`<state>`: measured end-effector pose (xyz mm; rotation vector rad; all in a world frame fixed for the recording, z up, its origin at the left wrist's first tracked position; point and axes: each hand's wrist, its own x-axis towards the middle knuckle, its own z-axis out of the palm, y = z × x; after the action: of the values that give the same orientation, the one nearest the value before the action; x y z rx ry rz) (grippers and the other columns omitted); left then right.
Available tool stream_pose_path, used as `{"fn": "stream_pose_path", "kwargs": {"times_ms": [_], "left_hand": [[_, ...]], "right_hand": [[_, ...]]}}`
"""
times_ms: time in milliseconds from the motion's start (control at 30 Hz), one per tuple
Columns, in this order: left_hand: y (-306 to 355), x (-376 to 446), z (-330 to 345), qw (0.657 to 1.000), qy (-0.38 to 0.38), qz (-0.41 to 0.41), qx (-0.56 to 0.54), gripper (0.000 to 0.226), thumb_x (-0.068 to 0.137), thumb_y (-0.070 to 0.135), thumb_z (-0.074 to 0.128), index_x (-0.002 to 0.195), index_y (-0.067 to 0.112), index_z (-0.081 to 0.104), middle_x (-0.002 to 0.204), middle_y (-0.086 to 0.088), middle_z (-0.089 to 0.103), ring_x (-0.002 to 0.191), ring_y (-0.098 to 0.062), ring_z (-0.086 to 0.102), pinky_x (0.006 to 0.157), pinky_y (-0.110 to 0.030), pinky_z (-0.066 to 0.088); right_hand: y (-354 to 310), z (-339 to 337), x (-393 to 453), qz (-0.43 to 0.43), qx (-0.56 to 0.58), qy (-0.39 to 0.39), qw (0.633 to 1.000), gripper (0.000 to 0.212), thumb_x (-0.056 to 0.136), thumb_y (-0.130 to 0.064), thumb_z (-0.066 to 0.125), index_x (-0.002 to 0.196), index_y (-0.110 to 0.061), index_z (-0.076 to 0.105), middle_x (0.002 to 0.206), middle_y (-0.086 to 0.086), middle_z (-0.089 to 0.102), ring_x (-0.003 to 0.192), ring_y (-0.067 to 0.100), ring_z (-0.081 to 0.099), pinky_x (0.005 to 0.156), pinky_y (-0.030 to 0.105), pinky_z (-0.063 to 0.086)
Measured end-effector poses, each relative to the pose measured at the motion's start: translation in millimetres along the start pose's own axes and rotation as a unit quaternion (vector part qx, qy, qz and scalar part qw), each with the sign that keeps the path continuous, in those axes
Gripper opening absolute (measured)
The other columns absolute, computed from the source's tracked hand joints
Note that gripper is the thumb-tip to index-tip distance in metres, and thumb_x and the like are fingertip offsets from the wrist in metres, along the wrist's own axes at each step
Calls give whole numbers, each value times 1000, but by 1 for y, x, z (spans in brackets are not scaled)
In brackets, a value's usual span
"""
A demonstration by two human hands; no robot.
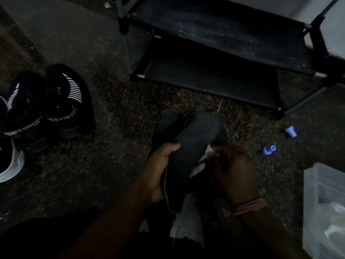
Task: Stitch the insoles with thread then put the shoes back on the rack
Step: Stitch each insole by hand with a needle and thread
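- Down on the floor, seen from the head camera, the person's left hand (160, 165) grips two dark insoles (194, 144) held together, the thumb laid across the top face and the fingers curled underneath the left edge.
- The insoles overlap, toes pointing away toward the rack; the nearer one lies on top and its heel end reaches down past the left palm.
- The right hand (233, 171) sits at the right edge of the upper insole, fingers bunched and pinching something small and pale there; it is too dark to tell whether that is a needle, thread or a bit of lining.
- A thin pale thread (220, 104) shows beyond the insoles' toe end, slanting up over the carpet.
- A pink band (250, 205) circles the right wrist.
- The black shoe rack (214, 58) stands ahead, its two shelves bare of shoes.
- A pair of black shoes (50, 107) with white stripes and lettering stands well to the left on the carpet (121, 109), well apart from the hands.
- Part of a white shoe (11, 165) shows at the left edge, just beside the black pair.
- Two small blue spools (268, 150) lie on the floor to the right, near the rack's foot.
- A clear plastic box (324, 208) sits at the far right, near the right forearm.
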<state>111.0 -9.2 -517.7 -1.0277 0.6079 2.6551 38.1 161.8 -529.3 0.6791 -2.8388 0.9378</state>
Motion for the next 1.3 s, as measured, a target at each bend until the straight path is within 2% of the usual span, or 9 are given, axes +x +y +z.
{"fn": "stream_pose_path", "kwargs": {"times_ms": [167, 333, 467, 567, 733, 967, 1100, 1167, 1300], "left_hand": [[49, -3, -15, 984, 111, 98, 101, 37, 99, 28, 48, 119, 4, 68, 96, -16, 76, 73, -25, 74, 62, -29, 57], [76, -9, -27, 895, 293, 225, 251, 9, 103, 15, 54, 108, 11, 60, 80, -8, 62, 53, -16, 56, 37, -13, 43], [72, 0, -42, 813, 360, 248, 386, 37, 101, 13, 58, 134, -3, 53, 108, -12, 56, 60, -11, 39, 42, -17, 34], [74, 9, -58, 768, 371, 255, 455, 34, 99, 11, 61, 129, -5, 58, 118, -18, 62, 82, -19, 51, 68, -20, 35], [84, 14, -82, 717, 388, 278, 508, 30, 95, 8, 66, 119, -9, 64, 109, -15, 62, 101, -27, 59, 81, -28, 39], [74, 8, -72, 675, 360, 332, 553, 28, 92, 21, 71, 113, 2, 68, 105, -17, 69, 90, -24, 61, 76, -28, 39], [67, -1, -61, 496, 418, 402, 647, 41, 91, 45, 59, 116, 12, 63, 113, -25, 66, 103, -41, 61, 93, -45, 49], [56, 2, -54, 537, 355, 445, 623, 29, 95, 31, 60, 117, 14, 68, 116, -17, 69, 104, -30, 64, 95, -33, 46], [13, -6, -15, 826, 145, 286, 463, 11, 98, 18, 61, 101, 24, 69, 96, -6, 71, 85, -25, 66, 76, -32, 52]], "right_hand": [[-1, 10, -5, 59, 63, -54, 995, 11, 87, -20, 74, 98, -23, 76, 98, -5, 73, 89, 11, 69, 82, 35, 55], [-5, 15, -7, 82, 97, -88, 988, 5, 87, -25, 76, 91, -25, 77, 91, -12, 76, 81, -1, 69, 78, 23, 55], [4, 20, -7, 121, 136, -109, 977, 5, 88, -29, 75, 91, -26, 77, 88, -11, 76, 83, 3, 72, 81, 39, 59], [3, 20, -10, 127, 137, -110, 976, 6, 87, -32, 75, 88, -26, 76, 84, -10, 76, 79, 3, 71, 78, 39, 59], [5, 24, -13, 121, 136, -136, 974, 9, 87, -36, 74, 90, -27, 76, 84, -14, 76, 78, 2, 71, 76, 39, 59], [5, 28, -10, 175, 230, -155, 945, 6, 89, -24, 75, 87, -20, 77, 86, -9, 77, 83, 4, 73, 81, 31, 58], [1, 21, -7, 249, 279, -140, 917, 6, 92, -13, 70, 91, -10, 75, 82, 9, 75, 66, 12, 65, 63, 28, 50], [-6, 16, -8, 283, 318, -147, 893, 11, 95, -8, 64, 97, 0, 70, 80, 21, 69, 60, 18, 60, 52, 27, 50], [-24, 6, -9, 327, 408, -157, 838, 16, 100, 2, 51, 97, 5, 66, 79, 19, 66, 55, 17, 60, 46, 23, 52]]}}
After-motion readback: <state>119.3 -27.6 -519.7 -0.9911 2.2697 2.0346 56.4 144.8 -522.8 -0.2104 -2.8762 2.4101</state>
